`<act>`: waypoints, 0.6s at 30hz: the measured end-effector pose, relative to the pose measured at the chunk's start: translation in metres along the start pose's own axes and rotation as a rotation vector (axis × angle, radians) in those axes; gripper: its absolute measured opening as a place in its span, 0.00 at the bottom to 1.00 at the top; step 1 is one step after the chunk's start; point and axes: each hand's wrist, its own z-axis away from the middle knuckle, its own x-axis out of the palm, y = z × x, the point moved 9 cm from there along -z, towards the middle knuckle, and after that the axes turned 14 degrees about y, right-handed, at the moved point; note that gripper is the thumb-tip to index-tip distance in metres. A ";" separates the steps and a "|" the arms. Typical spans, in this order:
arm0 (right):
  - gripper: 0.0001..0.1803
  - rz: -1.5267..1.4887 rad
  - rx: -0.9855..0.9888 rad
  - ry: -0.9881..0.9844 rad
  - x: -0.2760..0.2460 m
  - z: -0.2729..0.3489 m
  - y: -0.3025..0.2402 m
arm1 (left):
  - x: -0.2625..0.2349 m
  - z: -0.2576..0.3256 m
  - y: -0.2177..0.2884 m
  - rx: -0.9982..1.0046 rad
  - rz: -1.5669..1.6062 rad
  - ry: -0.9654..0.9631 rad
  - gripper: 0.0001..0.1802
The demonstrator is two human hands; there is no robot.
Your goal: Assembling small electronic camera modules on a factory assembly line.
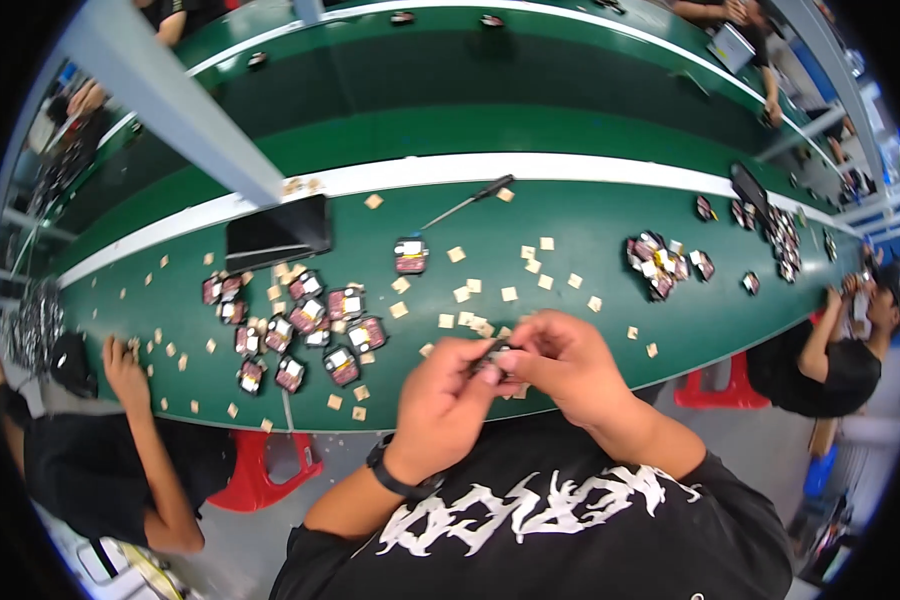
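Many pale squares [510, 294] and dark packs [410, 257] are cluttering a green table [570, 225] beside red stools [255, 478]; both hands [438, 400] are pinching a dark piece [491, 356].

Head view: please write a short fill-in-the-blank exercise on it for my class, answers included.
1. The tabletop is ____.
2. The scattered tan pieces look roughly ____ in outline.
3. The left hand and right hand hold a small dark item; the wristband is on the person's ____ wrist.
4. The stools are ____.

Answers: green; square; left; red.
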 end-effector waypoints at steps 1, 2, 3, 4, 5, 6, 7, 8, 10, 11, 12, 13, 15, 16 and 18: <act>0.08 0.018 0.020 -0.017 0.006 -0.004 0.000 | -0.005 -0.005 0.005 -0.045 0.036 0.029 0.14; 0.08 0.016 0.020 0.012 0.006 -0.009 -0.002 | -0.007 -0.008 0.005 -0.101 0.049 0.054 0.14; 0.08 0.017 0.028 -0.002 0.008 -0.012 -0.004 | -0.006 -0.012 0.007 -0.113 0.054 0.033 0.14; 0.08 0.018 0.038 -0.028 0.014 -0.012 -0.004 | -0.009 -0.013 0.011 -0.098 0.035 0.035 0.14; 0.08 0.017 0.037 -0.018 0.016 -0.013 -0.004 | -0.011 -0.015 0.014 -0.080 0.015 0.038 0.13; 0.07 0.036 0.013 -0.006 0.018 -0.014 -0.005 | -0.012 -0.016 0.018 -0.080 0.053 0.041 0.12; 0.07 0.056 -0.008 0.001 0.020 -0.014 -0.005 | -0.013 -0.016 0.019 -0.083 0.054 0.038 0.12; 0.07 0.056 -0.009 0.005 0.021 -0.014 -0.005 | -0.014 -0.017 0.019 -0.093 0.022 0.030 0.12; 0.06 0.182 -0.035 0.004 0.021 -0.014 -0.006 | -0.016 -0.018 0.019 -0.102 -0.007 0.013 0.12; 0.06 0.183 -0.039 0.012 0.020 -0.016 -0.007 | -0.018 -0.018 0.018 -0.099 -0.021 0.004 0.12; 0.07 0.108 0.012 -0.018 0.024 -0.016 -0.006 | -0.018 -0.018 0.018 -0.095 -0.034 -0.007 0.12; 0.07 0.032 0.061 -0.048 0.026 -0.016 -0.005 | -0.017 -0.019 0.019 -0.092 -0.032 -0.018 0.12; 0.07 0.004 0.091 -0.060 0.024 -0.017 -0.005 | -0.014 -0.022 0.021 -0.084 0.035 -0.015 0.13; 0.08 -0.026 0.130 -0.089 0.026 -0.016 -0.003 | -0.016 -0.023 0.020 -0.075 0.045 0.022 0.13; 0.08 -0.012 0.121 -0.085 0.022 -0.015 -0.005 | -0.015 -0.024 0.018 -0.084 -0.061 0.020 0.13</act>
